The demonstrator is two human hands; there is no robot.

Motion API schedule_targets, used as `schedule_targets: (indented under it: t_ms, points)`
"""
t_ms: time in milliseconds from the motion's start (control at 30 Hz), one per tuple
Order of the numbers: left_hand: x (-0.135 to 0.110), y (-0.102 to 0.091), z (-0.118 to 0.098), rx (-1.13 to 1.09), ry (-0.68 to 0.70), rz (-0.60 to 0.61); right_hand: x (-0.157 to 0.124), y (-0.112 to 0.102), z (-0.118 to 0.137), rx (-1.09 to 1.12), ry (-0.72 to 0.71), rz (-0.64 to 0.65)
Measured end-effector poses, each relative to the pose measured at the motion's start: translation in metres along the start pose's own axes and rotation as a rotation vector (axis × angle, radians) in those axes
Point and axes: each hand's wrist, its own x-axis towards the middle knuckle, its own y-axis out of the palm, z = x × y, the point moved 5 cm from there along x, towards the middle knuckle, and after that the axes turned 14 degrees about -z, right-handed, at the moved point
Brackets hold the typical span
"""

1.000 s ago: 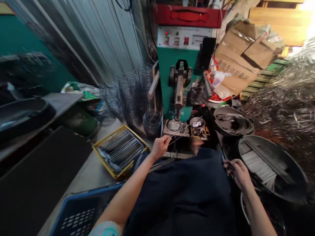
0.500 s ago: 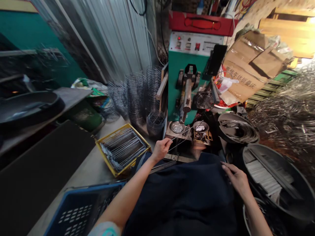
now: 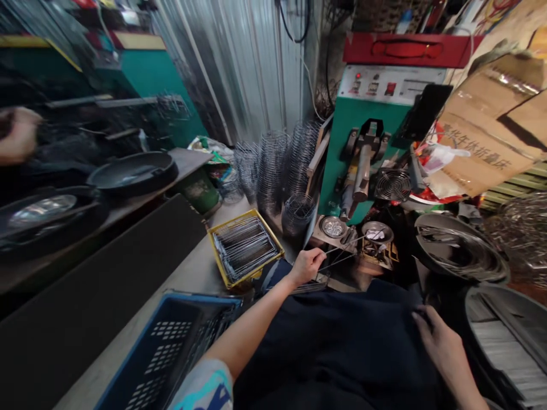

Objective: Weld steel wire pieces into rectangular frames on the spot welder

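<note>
My left hand (image 3: 306,266) is closed in a pinch on the near end of a thin bent metal wire (image 3: 342,249). The wire's two strands reach right, toward the small metal dishes below the green machine (image 3: 342,159). My right hand (image 3: 442,339) rests at the right edge of the dark cloth (image 3: 342,336) over my lap. Its thumb and forefinger look slightly apart, somewhat blurred, with nothing visible between them. More metal rods lie by the cloth, just under my left hand.
A yellow crate (image 3: 276,250) of wire pieces and a blue crate (image 3: 141,336) stand to the left. Stacked wire baskets (image 3: 273,171) stand behind. On the right are a bowl of wires (image 3: 431,221) and a tub of strips (image 3: 478,293). Another person's hand (image 3: 19,136) shows far left.
The view has swung left, so the machine and crates sit further right in the picture. Another person's hand has come into view. My left hand still holds the wire; my right stays by the cloth.
</note>
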Motion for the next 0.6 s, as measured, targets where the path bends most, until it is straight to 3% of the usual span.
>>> schedule_targets:
  t_ms: [100, 267, 400, 600]
  points:
    - [-0.004, 0.0, 0.002, -0.002, -0.014, -0.001, 0.001, 0.005, 0.006, 0.021, -0.087, -0.017]
    - [-0.008, -0.002, 0.01, 0.0, -0.034, -0.021, 0.005, 0.016, 0.004, 0.026, 0.025, -0.067]
    - [-0.013, -0.01, 0.022, 0.012, -0.047, -0.029, 0.01, 0.028, 0.014, 0.023, -0.026, -0.059]
    - [-0.034, -0.022, 0.047, 0.051, -0.087, 0.033, 0.01, 0.037, 0.014, -0.226, 0.103, -0.164]
